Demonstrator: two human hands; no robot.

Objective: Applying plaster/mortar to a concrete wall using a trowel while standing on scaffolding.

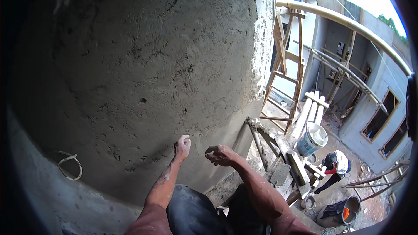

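In front of a wall of rough, damp grey plaster [152,69], both my hands are raised close together. Pale mortar dust coats my left hand [182,146], whose fingers are curled in; no tool shows in it. My right hand [220,155] is a short way to its right, fingers bent loosely and a little apart, with nothing visible in them. Whether either hand touches the plaster is hard to tell. Right of my right forearm, a flat, square mortar-grey piece [280,174] lies on the wooden scaffold planks [298,168].
A bucket [312,138] stands beyond the planks. Below, a co-worker [336,164] bends over near a dark drum [338,212]. A wooden ladder [296,69] and a long bamboo pole [348,21] are at the right. A cable loop [70,166] hangs at the left.
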